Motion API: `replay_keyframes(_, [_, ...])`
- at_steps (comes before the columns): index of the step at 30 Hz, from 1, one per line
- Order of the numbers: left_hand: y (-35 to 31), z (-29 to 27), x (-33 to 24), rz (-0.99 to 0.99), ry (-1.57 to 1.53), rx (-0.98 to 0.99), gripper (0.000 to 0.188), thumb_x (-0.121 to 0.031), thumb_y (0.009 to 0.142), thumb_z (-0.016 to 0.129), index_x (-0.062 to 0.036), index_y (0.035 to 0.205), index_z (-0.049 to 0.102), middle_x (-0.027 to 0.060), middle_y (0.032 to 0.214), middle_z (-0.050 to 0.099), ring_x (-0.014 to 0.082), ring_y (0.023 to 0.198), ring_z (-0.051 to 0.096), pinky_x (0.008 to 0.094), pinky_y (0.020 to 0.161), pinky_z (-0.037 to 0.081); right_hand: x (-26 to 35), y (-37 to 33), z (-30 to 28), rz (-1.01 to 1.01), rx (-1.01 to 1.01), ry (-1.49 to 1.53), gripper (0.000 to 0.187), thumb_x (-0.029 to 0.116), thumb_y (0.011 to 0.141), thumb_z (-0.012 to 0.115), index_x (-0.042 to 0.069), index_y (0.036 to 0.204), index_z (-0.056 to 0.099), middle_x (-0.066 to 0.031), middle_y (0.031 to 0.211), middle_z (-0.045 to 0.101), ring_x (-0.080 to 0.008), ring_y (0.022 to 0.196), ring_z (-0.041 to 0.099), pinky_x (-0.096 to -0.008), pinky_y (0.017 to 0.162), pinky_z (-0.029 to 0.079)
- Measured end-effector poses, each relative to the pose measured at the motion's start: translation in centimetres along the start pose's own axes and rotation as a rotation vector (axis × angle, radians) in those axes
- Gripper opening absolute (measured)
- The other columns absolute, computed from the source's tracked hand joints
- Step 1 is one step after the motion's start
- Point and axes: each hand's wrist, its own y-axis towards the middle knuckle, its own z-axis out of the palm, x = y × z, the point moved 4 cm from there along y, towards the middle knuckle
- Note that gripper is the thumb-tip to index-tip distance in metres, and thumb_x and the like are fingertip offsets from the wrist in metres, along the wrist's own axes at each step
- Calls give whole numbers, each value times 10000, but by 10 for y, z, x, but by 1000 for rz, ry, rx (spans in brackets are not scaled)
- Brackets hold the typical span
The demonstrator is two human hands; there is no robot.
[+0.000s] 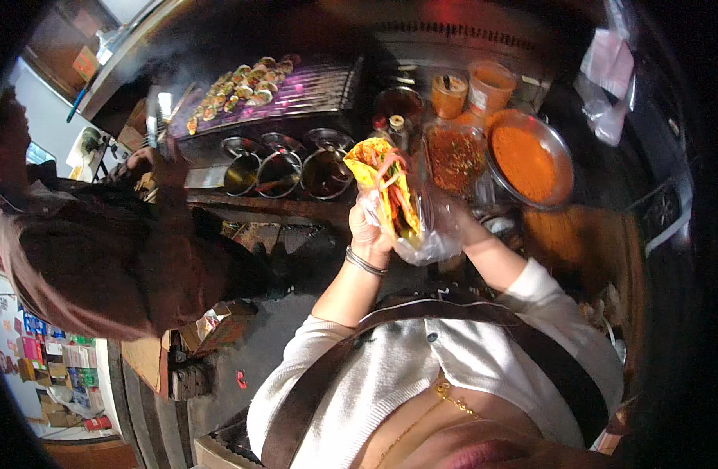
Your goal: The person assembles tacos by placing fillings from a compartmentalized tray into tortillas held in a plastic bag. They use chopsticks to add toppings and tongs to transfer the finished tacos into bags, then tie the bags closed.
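Observation:
My left hand (pixel 368 233), with a metal bangle at the wrist, grips a folded yellow wrap (pixel 386 186) filled with red and green shreds. The wrap stands upright, its lower end inside a clear plastic bag (pixel 431 234). My right hand (pixel 457 219) is behind the bag's right side, holding the plastic; its fingers are mostly hidden by it.
Ahead are three metal sauce pots (pixel 285 168), a smoking grill (pixel 296 90) with several pieces of food, a tub of chili flakes (pixel 455 159), a round pan of orange powder (pixel 529 160) and two orange cups (pixel 468 90). A person in a brown garment (pixel 101 266) stands at left.

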Motion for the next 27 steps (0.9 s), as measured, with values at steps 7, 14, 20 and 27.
replay_keyframes(7, [-37, -2, 40, -325, -190, 81, 508, -216, 701, 534, 4, 1136, 395, 170, 1004, 515, 266, 794, 559, 327, 654, 502, 1, 19, 31, 205, 680, -99, 692, 380, 668, 670, -6, 1154, 363, -140, 951, 550, -183, 818, 565, -287, 708, 478])
replay_keyframes(14, [-57, 3, 41, -369, 108, -29, 609, -270, 662, 556, 2, 1170, 362, 179, 1059, 477, 261, 818, 548, 324, 648, 504, -2, 32, 13, 401, 556, -197, 368, 262, 804, 500, -20, 1028, 427, -105, 798, 571, -169, 684, 583, -261, 594, 493])
replay_keyframes(20, [-59, 6, 38, -355, 360, -104, 696, -317, 628, 575, -1, 1199, 333, 186, 1106, 444, 257, 839, 539, 321, 643, 505, -4, 22, -18, 523, 364, -118, 333, 205, 829, 423, 1, 1081, 499, -105, 1014, 571, -180, 931, 545, -308, 835, 427])
replay_keyframes(27, [-58, -12, 51, -458, 0, -1, 683, -179, 649, 594, -8, 1234, 285, 189, 1064, 478, 291, 856, 547, 380, 640, 511, 29, 35, -5, 277, 565, -228, 188, 86, 785, 534, 29, 947, 456, -71, 886, 561, -104, 769, 542, -217, 696, 454])
